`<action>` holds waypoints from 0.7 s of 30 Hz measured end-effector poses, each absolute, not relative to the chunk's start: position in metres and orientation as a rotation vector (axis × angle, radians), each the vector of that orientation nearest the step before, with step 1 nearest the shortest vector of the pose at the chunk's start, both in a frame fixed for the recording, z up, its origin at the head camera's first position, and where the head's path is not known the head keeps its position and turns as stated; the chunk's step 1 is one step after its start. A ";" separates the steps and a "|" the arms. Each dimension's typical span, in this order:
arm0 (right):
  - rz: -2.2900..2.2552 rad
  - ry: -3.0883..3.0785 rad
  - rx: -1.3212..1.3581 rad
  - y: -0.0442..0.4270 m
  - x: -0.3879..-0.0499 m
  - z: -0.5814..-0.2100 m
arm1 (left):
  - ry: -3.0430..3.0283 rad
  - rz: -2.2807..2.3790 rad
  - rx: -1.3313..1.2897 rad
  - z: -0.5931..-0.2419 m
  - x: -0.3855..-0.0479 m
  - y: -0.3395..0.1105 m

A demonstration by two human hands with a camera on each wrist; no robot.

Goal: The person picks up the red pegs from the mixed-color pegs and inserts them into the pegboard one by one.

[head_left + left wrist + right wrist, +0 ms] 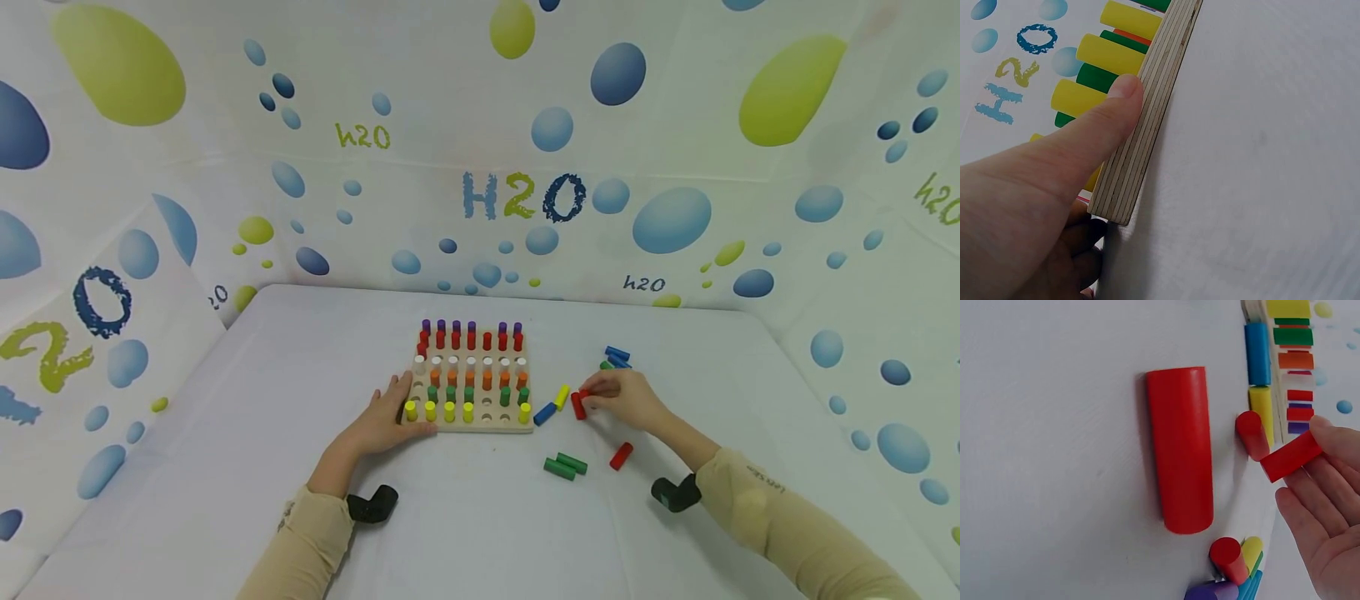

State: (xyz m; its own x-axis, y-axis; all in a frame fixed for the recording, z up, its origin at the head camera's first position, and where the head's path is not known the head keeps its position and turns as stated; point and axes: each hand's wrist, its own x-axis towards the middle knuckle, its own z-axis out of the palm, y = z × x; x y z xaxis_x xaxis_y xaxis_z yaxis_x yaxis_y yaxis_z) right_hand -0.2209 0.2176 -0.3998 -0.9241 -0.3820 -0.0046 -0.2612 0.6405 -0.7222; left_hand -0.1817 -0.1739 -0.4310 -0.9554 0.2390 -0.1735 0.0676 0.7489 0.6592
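Right grip (622, 397): pinching red peg (1291, 456) | left grip (379, 422): spread around corner of pegboard (480, 427)

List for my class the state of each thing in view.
Left hand: touching near left corner of pegboard
Right hand: pinching red peg by one end
Second red peg: loose nearby
Pegboard: partly filled
Front yellow row: five upright, two holes empty
Blue peg: lying beside pegboard
Yellow peg: lying near pegboard
Green pair: lying side by side
Lone red peg: lying apart
Pegs beyond right hand: loose, bunched together
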 end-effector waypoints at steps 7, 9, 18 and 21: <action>-1.336 2.595 -0.355 0.215 -0.225 -0.398 | 2.703 1.006 0.247 -0.432 -0.182 -0.174; -1.376 2.577 -0.336 0.213 -0.226 -0.397 | 2.704 1.005 0.248 -0.432 -0.182 -0.174; -1.511 2.475 -0.210 0.200 -0.233 -0.390 | 2.706 1.006 0.257 -0.432 -0.182 -0.175; -1.510 2.474 -0.203 0.196 -0.235 -0.387 | 2.704 1.002 0.258 -0.431 -0.182 -0.175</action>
